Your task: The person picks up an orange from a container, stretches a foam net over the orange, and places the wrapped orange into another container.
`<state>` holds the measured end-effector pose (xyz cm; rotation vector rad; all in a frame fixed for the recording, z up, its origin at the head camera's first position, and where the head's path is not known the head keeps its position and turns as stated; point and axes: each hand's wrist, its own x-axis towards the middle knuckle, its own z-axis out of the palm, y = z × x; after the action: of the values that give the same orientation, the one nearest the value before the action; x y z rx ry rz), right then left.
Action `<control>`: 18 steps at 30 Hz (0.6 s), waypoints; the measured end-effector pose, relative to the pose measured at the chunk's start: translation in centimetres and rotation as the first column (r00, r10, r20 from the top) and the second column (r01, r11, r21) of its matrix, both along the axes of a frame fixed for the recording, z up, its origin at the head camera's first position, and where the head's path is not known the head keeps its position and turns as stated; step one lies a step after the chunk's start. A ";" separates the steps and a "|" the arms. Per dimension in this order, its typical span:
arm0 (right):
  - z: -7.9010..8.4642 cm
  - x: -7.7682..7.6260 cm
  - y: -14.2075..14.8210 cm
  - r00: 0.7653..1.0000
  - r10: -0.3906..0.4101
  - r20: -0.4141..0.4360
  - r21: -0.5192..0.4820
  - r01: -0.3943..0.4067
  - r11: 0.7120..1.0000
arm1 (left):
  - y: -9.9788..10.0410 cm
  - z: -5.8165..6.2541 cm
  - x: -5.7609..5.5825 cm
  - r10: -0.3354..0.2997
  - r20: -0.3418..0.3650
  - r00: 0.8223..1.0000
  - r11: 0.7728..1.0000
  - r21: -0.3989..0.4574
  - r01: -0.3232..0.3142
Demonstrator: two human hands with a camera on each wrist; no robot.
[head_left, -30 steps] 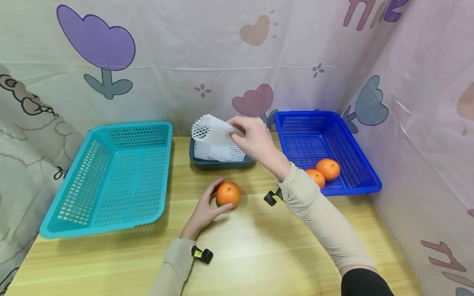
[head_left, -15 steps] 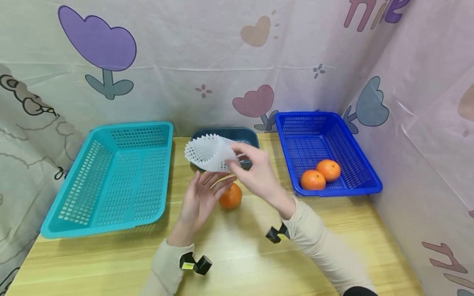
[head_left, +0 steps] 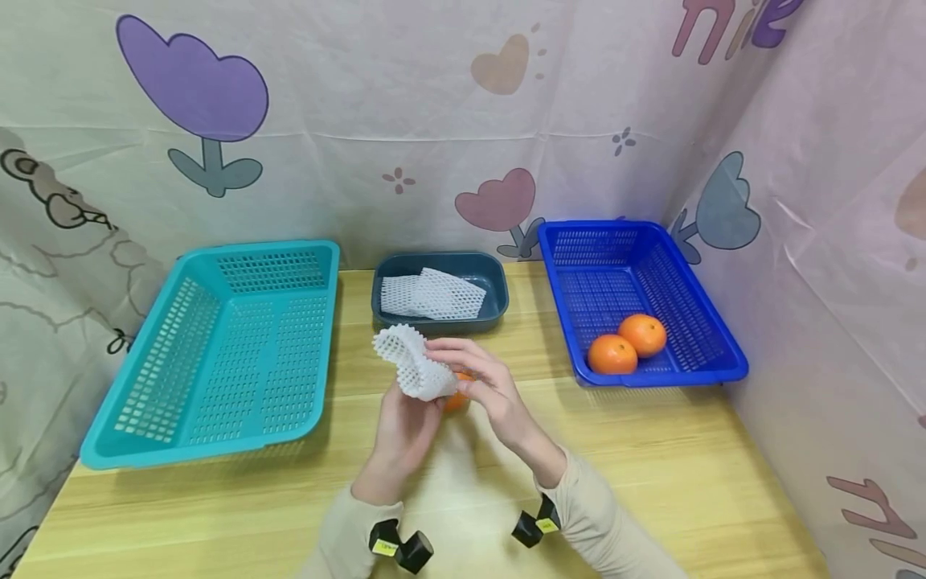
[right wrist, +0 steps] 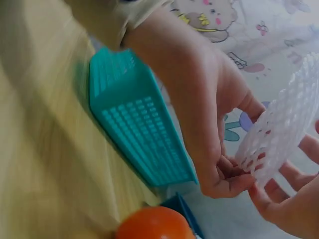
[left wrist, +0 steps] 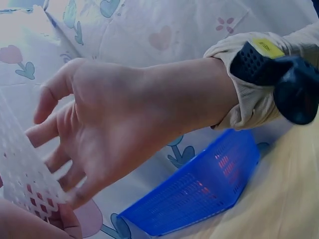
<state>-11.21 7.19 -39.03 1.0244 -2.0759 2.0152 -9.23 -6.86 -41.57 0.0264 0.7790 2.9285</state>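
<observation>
Your right hand [head_left: 495, 394] is clamped, thumb to fingers, on one edge of a white, tubular foam-mesh sleeve [head_left: 419, 374]; your left hand [head_left: 405, 430] has its fingers apart behind it, though whether they touch the mesh can't be told; the soft sleeve could collapse or slip away, likely because only one edge is pinched, and a low knuckle could nudge the round, smooth orange fruit [right wrist: 155, 225] into rolling; the sleeve sits between both hands; the unheld fruit lies below them, on the pale wooden table [head_left: 709, 474], partly hidden.
</observation>
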 end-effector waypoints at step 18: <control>0.1 -0.5 1.1 0.591 0.280 0.756 -0.375 0.040 0.926 | -0.2 0.7 0.5 0.027 0.015 1.000 0.963 -0.269 -0.022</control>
<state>-11.74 8.25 -38.97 0.1439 -1.7641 3.2021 -8.73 -7.01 -40.92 -0.0341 1.1736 2.8132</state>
